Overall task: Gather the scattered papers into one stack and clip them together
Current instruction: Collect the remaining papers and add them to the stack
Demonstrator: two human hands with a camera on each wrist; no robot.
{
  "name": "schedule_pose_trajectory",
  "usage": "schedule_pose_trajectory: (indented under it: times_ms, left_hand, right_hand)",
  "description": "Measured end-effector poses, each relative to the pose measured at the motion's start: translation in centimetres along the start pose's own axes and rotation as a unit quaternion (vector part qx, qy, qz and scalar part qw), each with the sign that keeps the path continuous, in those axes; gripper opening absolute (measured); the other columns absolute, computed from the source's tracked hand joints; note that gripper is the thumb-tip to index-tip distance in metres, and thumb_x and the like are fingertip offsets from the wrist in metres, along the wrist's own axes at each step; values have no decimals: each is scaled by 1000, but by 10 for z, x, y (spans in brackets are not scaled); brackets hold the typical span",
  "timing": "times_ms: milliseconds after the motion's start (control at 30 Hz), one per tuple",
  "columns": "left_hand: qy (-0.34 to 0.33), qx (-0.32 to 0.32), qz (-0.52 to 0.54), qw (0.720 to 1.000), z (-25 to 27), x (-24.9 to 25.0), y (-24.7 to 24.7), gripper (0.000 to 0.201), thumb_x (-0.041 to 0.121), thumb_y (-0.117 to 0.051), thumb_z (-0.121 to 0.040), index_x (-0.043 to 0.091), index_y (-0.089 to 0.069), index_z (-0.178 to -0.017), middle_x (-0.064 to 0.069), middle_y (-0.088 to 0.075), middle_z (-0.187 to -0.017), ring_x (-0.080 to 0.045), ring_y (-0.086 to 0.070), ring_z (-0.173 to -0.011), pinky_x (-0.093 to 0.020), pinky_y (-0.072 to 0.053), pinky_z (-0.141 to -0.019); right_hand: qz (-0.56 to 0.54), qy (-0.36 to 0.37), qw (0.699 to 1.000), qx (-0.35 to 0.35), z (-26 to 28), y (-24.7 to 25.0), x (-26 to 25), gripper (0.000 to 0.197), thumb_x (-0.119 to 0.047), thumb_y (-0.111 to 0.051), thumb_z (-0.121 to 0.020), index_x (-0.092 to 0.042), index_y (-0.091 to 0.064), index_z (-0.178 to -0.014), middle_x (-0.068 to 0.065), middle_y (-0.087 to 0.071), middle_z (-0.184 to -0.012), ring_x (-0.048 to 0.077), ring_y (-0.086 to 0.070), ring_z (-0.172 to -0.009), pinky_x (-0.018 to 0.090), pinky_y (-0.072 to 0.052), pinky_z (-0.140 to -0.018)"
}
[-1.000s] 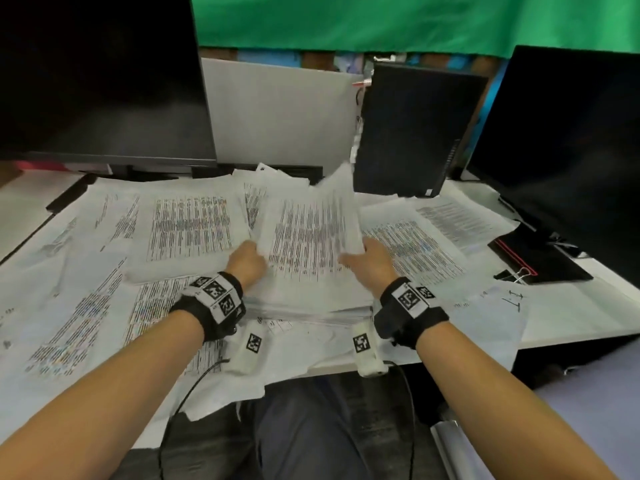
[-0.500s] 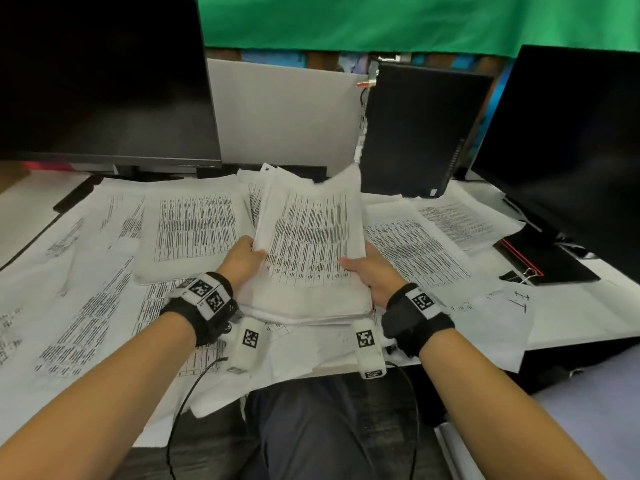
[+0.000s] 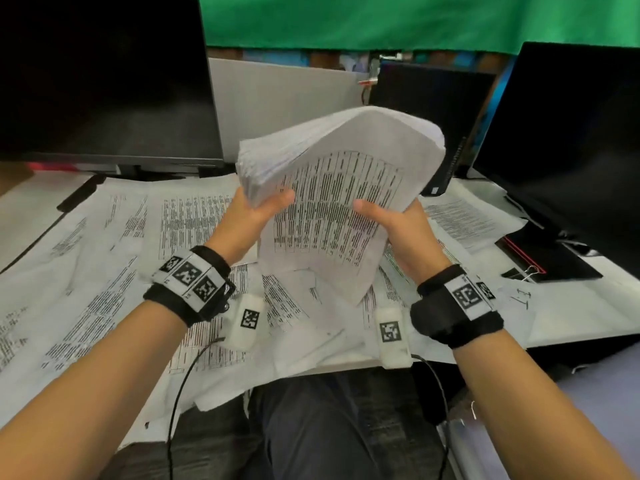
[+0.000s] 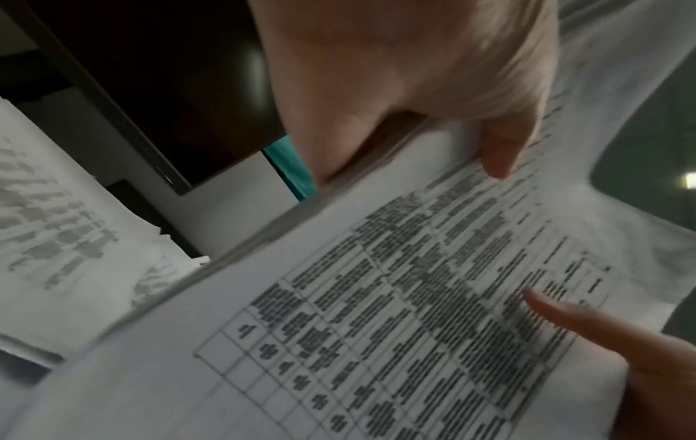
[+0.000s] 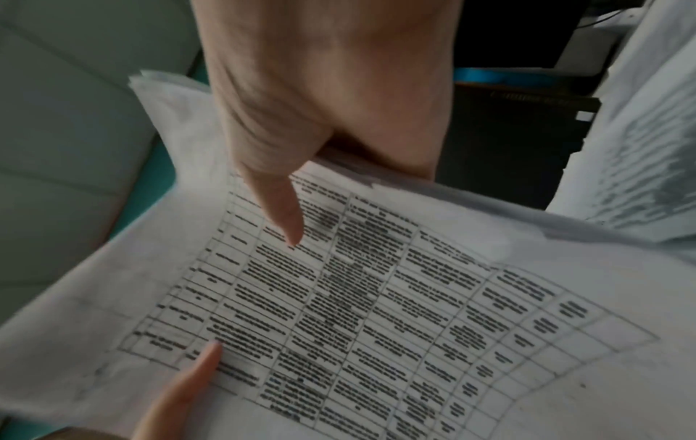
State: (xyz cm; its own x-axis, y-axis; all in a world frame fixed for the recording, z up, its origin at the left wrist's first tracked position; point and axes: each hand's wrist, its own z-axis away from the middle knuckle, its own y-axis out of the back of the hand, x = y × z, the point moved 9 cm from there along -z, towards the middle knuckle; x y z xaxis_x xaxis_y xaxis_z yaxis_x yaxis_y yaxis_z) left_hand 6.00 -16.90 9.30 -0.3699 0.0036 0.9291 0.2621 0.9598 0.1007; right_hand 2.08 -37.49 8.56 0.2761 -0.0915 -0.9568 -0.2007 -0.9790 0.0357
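Observation:
A thick stack of printed papers (image 3: 332, 202) is held up above the desk, tilted, its top edge curling away from me. My left hand (image 3: 256, 213) grips its left edge, thumb on the printed face, fingers hidden behind. My right hand (image 3: 391, 216) grips the right edge the same way. The left wrist view shows the stack (image 4: 376, 327) close up with my left hand (image 4: 433, 89) on its upper edge and the right thumb at lower right. In the right wrist view my right hand (image 5: 301, 119) pinches the stack (image 5: 376, 312). A binder clip (image 3: 526, 273) lies at the right.
Loose printed sheets (image 3: 104, 289) cover the desk (image 3: 24, 209) on the left, centre and right. A monitor (image 3: 104, 81) stands at back left, another (image 3: 571, 140) at right, a black computer case (image 3: 433, 109) between them. A black notebook (image 3: 550, 258) lies at the right.
Both hands have lifted the stack off the desk and raised it, tilting it more upright; it lay on the loose sheets a second ago.

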Motion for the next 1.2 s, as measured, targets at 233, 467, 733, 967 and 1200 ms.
schedule_pose_trajectory:
  times_ms: [233,467,733,967,1200]
  left_hand:
    - [-70,50,11,996,-13,51,-15,30,17,-62,-85,19,-53,-114,13,-58,-98,0,-57,-93,-22,-46,-89]
    - [245,-208,-80,944,24,-73,-17,104,69,-72,-55,15,-39,-137,7,-55,-126,-8,-51,-115,-36,-39,-105]
    - [262,66,-94,958,24,-97,8,64,51,-54,-89,12,-40,-139,2,-54,-122,-21,-48,-119,-33,-39,-92]
    - [294,6,-177,939,27,-122,16,28,21,-48,-98,6,-54,-121,-9,-61,-107,-22,-58,-83,-29,-48,-65]
    - [301,266,-115,909,64,-85,176,48,24,-58,-92,15,-45,-137,-7,-49,-136,-26,-47,-123,-41,-36,-106]
  right_hand:
    - [-18,77,995,64,-5,-8,-58,17,-20,-68,-91,-34,-61,-98,-9,-71,-103,8,-68,-103,30,-56,-92]
    - [25,-153,987,-31,16,-2,65,43,-15,-78,-79,-22,-63,-118,0,-69,-121,20,-65,-113,50,-46,-105]
    - [-20,-129,991,40,8,10,68,31,-14,-71,-87,-10,-65,-117,6,-73,-111,19,-72,-99,33,-59,-84]
    - [99,-235,967,19,1,17,118,30,-13,-62,-94,-4,-60,-123,13,-69,-113,24,-69,-93,33,-60,-76]
    - [139,-328,933,47,7,41,144,46,-19,-63,-95,0,-51,-135,6,-60,-122,30,-60,-111,34,-47,-87]
